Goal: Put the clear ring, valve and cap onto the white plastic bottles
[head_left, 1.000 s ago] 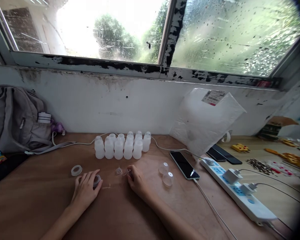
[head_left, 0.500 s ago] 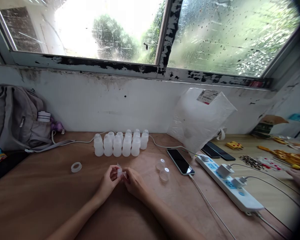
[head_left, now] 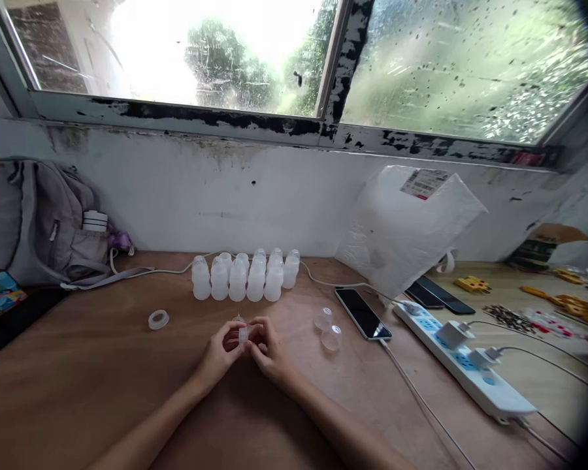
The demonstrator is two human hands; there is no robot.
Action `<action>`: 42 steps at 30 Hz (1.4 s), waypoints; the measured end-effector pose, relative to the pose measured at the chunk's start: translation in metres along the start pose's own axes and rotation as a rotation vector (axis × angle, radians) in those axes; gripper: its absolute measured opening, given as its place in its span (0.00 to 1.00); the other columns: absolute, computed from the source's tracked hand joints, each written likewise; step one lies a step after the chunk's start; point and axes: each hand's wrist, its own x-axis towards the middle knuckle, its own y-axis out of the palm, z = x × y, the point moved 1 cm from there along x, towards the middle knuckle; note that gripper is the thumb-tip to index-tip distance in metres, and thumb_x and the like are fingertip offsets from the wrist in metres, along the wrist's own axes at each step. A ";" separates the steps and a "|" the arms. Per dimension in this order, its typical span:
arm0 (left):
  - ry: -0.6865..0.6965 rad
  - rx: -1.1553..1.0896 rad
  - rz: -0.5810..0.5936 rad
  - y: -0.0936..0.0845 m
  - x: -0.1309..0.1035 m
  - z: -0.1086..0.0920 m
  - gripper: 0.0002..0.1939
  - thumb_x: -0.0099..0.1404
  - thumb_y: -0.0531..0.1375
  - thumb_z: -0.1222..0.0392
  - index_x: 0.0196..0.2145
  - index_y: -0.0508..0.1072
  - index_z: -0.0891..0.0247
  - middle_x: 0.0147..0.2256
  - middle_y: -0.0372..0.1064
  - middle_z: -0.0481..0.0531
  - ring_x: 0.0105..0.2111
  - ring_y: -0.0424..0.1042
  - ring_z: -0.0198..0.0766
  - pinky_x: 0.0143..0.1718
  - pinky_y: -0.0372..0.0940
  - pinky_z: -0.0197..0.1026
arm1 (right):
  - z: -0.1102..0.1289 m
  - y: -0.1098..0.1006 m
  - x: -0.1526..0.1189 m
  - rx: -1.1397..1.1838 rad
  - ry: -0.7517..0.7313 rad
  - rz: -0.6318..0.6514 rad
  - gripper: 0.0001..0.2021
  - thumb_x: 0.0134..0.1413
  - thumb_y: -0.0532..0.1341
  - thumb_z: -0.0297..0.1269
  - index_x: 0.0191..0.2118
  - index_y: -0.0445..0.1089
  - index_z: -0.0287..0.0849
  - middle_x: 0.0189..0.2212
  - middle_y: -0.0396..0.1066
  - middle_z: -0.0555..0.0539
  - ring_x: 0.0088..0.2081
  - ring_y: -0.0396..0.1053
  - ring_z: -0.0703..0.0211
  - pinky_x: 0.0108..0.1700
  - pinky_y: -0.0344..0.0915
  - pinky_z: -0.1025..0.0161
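Both hands meet over the brown table (head_left: 102, 385), in front of several frosted white bottles (head_left: 238, 281). My left hand (head_left: 221, 349) pinches a small clear plastic piece (head_left: 244, 334), which has a thin pointed tip at its top. My right hand (head_left: 269, 349) is closed at the right side of the same piece, its fingertips touching it. A white ring (head_left: 158, 319) lies to the left of the hands. To their right lie two clear caps, one nearer (head_left: 331, 339) and one farther back (head_left: 323, 318).
A phone (head_left: 363, 314) on a cable and a white power strip (head_left: 463, 359) lie at the right. A plastic bag (head_left: 406, 222) leans on the wall. The backpack (head_left: 39, 215) stands at the left. Yellow parts (head_left: 473, 284) lie on the neighbouring table.
The right hand's fingers have risen and curled round the clear piece, which is turned more upright. The view has shifted, so the scene sits slightly further right. The other person's hand has mostly left view.
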 end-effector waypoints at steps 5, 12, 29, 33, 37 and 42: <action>0.114 0.194 0.005 -0.003 0.000 0.002 0.16 0.55 0.57 0.51 0.40 0.70 0.60 0.41 0.57 0.53 0.34 0.67 0.35 0.37 0.65 0.39 | -0.007 -0.004 0.008 0.050 0.110 -0.028 0.09 0.48 0.57 0.35 0.37 0.63 0.41 0.27 0.63 0.51 0.27 0.61 0.65 0.30 0.59 0.68; 0.127 0.431 -0.062 0.002 -0.007 -0.011 0.16 0.61 0.50 0.53 0.46 0.66 0.56 0.38 0.59 0.51 0.31 0.63 0.33 0.35 0.63 0.37 | -0.015 -0.003 0.008 0.191 0.216 0.007 0.09 0.48 0.57 0.40 0.29 0.63 0.39 0.21 0.62 0.53 0.22 0.59 0.68 0.23 0.58 0.70; -0.004 0.334 -0.136 0.004 -0.008 -0.017 0.12 0.58 0.52 0.55 0.37 0.66 0.63 0.32 0.70 0.52 0.29 0.70 0.38 0.31 0.64 0.38 | -0.012 -0.003 0.006 0.321 0.232 0.042 0.10 0.50 0.55 0.36 0.40 0.60 0.41 0.24 0.65 0.53 0.19 0.62 0.69 0.18 0.58 0.72; 0.018 0.346 -0.139 0.004 -0.007 -0.015 0.10 0.57 0.53 0.58 0.37 0.65 0.63 0.33 0.69 0.52 0.32 0.70 0.38 0.33 0.65 0.38 | -0.012 -0.001 0.006 0.264 0.225 0.027 0.11 0.50 0.54 0.34 0.41 0.62 0.41 0.23 0.66 0.52 0.19 0.62 0.69 0.19 0.59 0.72; 0.018 0.398 -0.162 0.002 -0.006 -0.010 0.10 0.56 0.53 0.60 0.38 0.65 0.63 0.32 0.69 0.52 0.29 0.70 0.36 0.31 0.65 0.37 | -0.009 0.000 0.007 0.213 0.192 0.045 0.12 0.51 0.52 0.33 0.43 0.63 0.42 0.25 0.68 0.51 0.20 0.62 0.69 0.22 0.60 0.71; 0.010 0.449 -0.157 0.004 -0.006 -0.011 0.07 0.55 0.54 0.62 0.34 0.64 0.62 0.28 0.68 0.49 0.25 0.68 0.34 0.27 0.63 0.35 | -0.007 0.000 0.007 0.088 0.164 0.020 0.11 0.50 0.52 0.29 0.40 0.65 0.41 0.22 0.66 0.52 0.20 0.62 0.69 0.23 0.60 0.71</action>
